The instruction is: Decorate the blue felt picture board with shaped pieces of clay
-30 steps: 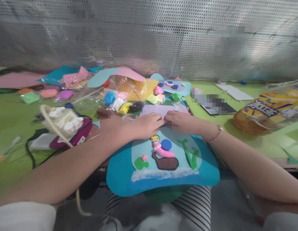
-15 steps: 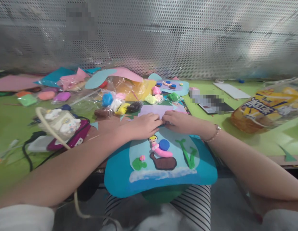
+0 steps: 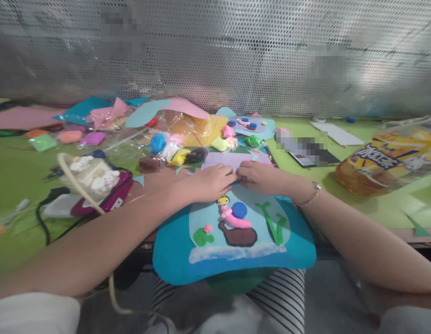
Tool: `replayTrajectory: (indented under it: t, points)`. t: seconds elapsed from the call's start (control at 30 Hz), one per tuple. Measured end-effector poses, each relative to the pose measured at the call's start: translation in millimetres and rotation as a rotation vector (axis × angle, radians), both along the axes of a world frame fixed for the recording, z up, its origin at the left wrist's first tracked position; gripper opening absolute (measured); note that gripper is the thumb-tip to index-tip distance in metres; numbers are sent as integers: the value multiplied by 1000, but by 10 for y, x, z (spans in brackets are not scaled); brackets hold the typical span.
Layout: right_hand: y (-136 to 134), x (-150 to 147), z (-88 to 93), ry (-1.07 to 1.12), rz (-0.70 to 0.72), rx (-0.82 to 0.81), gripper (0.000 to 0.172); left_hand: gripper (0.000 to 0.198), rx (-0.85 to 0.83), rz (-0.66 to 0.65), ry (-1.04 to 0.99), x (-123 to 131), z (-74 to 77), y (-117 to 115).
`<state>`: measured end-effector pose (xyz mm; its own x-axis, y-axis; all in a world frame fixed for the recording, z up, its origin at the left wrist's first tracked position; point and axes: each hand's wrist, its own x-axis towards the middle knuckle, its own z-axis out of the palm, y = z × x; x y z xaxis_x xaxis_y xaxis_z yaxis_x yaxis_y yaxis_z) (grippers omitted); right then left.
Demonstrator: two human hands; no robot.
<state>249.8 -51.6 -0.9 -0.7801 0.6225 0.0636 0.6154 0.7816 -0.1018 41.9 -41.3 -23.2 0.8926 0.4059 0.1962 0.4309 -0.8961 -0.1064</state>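
Observation:
My left hand [image 3: 215,182] and my right hand [image 3: 257,177] meet at the upper edge of a blue foam sheet [image 3: 169,250]. Their fingers are curled and pressed together, fingertips nearly touching; whatever lies between them is hidden. Below them, a light blue panel on the sheet carries a clay picture. It has a pink and yellow figure [image 3: 234,217] with a blue disc [image 3: 239,210], a brown boat-like shape [image 3: 238,234], green plants [image 3: 273,225] and a white wave band [image 3: 236,253]. A lilac sheet [image 3: 222,158] lies just beyond my hands. The blue sheet overhangs the table edge above my lap.
Bagged coloured clay [image 3: 180,157] lies behind my left hand. To the left sit a magenta case [image 3: 122,191] and a pale cable [image 3: 78,183]. A drink bottle [image 3: 382,162] lies at right near a phone [image 3: 307,157]. A perforated metal panel [image 3: 215,55] stands behind.
The whole view has shifted slightly, so things appear a little further right. Both hands keep the same pose over the sheet's upper edge.

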Motion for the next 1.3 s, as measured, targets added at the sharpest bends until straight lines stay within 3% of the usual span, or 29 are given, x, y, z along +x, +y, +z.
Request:
replayTrajectory:
  t: [1.3]
  points:
    - [-34,-6,34,-18,16,-5,12,20,-6,23,43,8,93,-57]
